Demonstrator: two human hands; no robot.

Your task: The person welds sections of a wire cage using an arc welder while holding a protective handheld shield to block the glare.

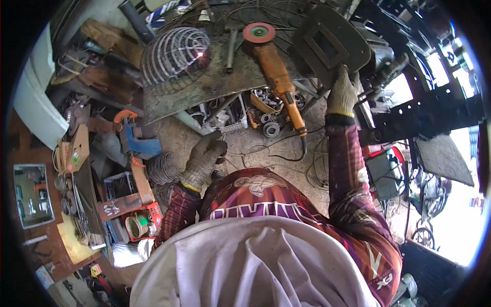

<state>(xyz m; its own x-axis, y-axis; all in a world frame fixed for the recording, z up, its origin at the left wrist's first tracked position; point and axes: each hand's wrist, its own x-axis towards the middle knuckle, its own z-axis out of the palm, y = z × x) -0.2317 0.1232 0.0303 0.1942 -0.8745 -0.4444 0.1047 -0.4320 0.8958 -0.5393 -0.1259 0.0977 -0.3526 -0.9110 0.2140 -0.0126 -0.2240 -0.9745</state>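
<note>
My right hand [342, 94], in a pale knit glove, reaches forward with its fingers closed on the lower edge of a dark welding shield [312, 48] with a rectangular window. The shield is tilted over the right end of the metal worktable [179, 100]. My left hand [202, 158], in a dirty grey glove, is low beside my lap with fingers curled; whatever is in it is hidden. An orange angle grinder [276, 74] with a reddish disc lies across the table's edge. At the table's left stands a domed cage of metal rods [171, 56], with a bright glowing spot on its side.
A metal tube [231, 51] lies beside the grinder. Below the table are a box of metal parts [266, 101] and ring-shaped pieces [271, 129]. Cable [279, 156] loops across the floor. A blue clamp-like tool [140, 140] and coiled wire [162, 169] are at my left.
</note>
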